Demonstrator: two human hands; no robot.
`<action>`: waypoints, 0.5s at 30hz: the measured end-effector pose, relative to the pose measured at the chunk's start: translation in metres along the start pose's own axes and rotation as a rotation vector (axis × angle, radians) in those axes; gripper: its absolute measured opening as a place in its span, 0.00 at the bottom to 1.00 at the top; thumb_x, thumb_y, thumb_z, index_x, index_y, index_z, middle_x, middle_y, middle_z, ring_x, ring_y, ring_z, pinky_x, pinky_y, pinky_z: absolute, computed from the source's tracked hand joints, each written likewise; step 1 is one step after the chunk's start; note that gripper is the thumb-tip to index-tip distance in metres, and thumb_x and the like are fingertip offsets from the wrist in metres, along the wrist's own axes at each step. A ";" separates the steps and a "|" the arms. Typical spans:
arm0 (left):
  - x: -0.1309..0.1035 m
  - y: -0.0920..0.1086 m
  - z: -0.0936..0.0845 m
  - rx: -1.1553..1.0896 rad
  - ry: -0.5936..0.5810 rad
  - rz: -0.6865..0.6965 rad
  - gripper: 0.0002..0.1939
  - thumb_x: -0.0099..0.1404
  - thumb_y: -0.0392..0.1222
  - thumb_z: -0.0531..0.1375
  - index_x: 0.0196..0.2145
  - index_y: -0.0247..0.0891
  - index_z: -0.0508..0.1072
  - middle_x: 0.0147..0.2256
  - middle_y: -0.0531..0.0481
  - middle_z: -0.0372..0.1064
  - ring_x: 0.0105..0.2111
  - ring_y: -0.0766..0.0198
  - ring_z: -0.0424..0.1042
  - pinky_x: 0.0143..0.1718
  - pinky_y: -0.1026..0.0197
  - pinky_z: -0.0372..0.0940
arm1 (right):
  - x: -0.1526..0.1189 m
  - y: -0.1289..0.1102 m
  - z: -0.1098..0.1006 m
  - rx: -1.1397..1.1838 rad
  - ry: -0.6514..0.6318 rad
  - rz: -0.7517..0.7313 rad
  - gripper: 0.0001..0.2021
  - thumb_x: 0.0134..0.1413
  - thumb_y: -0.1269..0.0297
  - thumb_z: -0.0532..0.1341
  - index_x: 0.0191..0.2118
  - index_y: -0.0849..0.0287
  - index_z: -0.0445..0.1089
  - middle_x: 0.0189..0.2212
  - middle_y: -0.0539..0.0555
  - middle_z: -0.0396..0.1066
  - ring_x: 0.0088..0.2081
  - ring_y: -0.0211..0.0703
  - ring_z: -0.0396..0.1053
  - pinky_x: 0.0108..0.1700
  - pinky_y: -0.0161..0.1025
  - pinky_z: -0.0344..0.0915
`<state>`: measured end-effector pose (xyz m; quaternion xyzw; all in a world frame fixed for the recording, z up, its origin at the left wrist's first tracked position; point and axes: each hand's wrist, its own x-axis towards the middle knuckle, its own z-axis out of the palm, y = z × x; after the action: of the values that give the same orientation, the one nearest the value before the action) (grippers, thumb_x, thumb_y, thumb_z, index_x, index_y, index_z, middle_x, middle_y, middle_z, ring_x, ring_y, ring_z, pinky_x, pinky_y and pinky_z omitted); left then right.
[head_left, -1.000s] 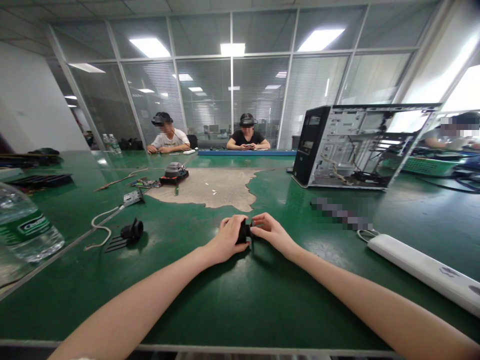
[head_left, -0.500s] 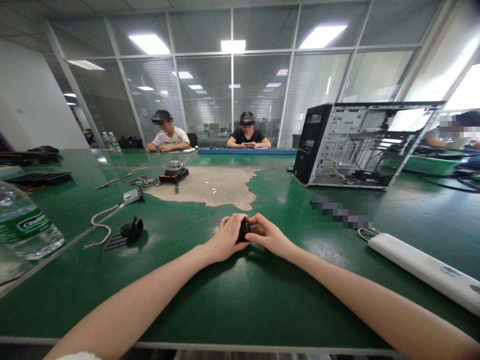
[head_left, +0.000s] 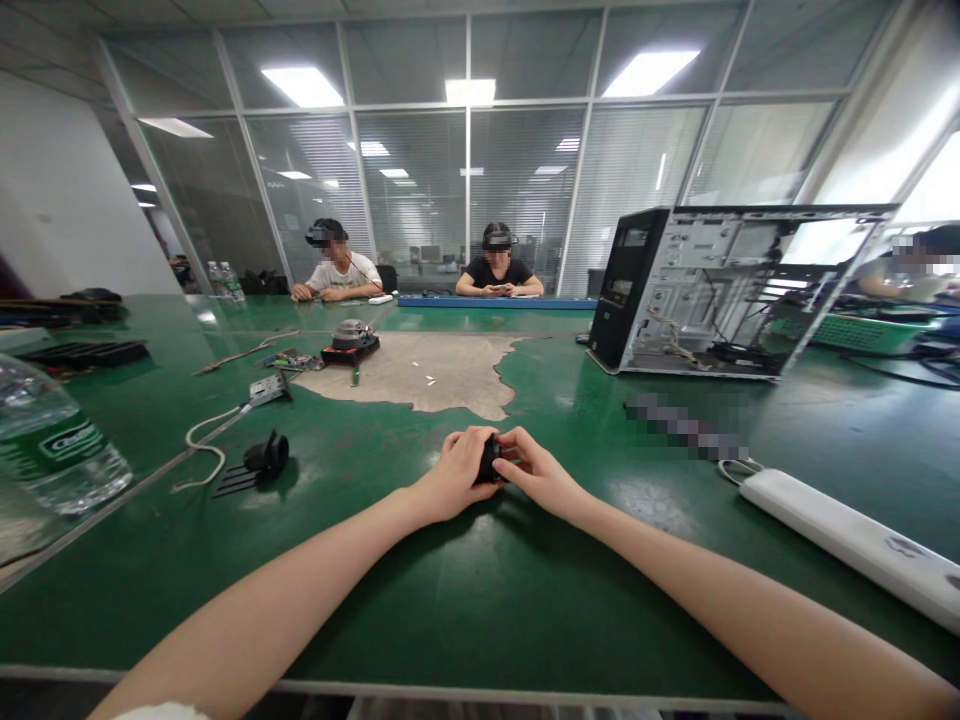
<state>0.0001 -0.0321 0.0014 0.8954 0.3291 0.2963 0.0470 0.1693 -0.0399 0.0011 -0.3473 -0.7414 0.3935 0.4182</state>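
Note:
In the head view, a small black round part (head_left: 489, 460) sits between my two hands, just above the green table (head_left: 420, 620). Its kind is hard to make out because fingers cover most of it. My left hand (head_left: 459, 474) is closed around its left side. From the right, my right hand (head_left: 541, 472) grips it with thumb and curled fingers. To the left lies another black plastic piece (head_left: 264, 458) with a round collar and several thin prongs.
An open computer case (head_left: 637, 290) stands at the right behind a white power strip (head_left: 840, 535). A water bottle (head_left: 60, 440) is at far left, near a metal connector piece with cable (head_left: 266, 390). A speaker-like part (head_left: 351, 340) rests on the bare tan patch (head_left: 450, 375). Co-workers sit beyond.
My right thumb and fingers have shifted slightly on the black part, with the thumb now lying across its right face. The left hand keeps its hold. The view has moved a little.

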 end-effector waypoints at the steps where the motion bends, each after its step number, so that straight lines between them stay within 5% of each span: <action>1: 0.000 0.000 0.000 -0.001 0.000 -0.001 0.29 0.53 0.39 0.58 0.49 0.39 0.49 0.47 0.43 0.56 0.48 0.56 0.57 0.49 0.50 0.50 | -0.001 -0.002 0.001 0.002 0.006 -0.014 0.11 0.49 0.60 0.57 0.38 0.57 0.59 0.36 0.51 0.63 0.36 0.38 0.65 0.36 0.36 0.66; 15: 0.000 -0.001 0.000 -0.026 0.003 0.003 0.30 0.52 0.39 0.59 0.50 0.41 0.48 0.47 0.43 0.56 0.48 0.55 0.57 0.49 0.49 0.49 | -0.001 -0.003 0.002 -0.054 0.021 -0.003 0.10 0.50 0.62 0.56 0.39 0.57 0.59 0.36 0.52 0.63 0.34 0.38 0.66 0.35 0.38 0.67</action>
<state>-0.0006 -0.0317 0.0009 0.8948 0.3240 0.3018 0.0576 0.1676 -0.0425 0.0025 -0.3612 -0.7479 0.3692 0.4170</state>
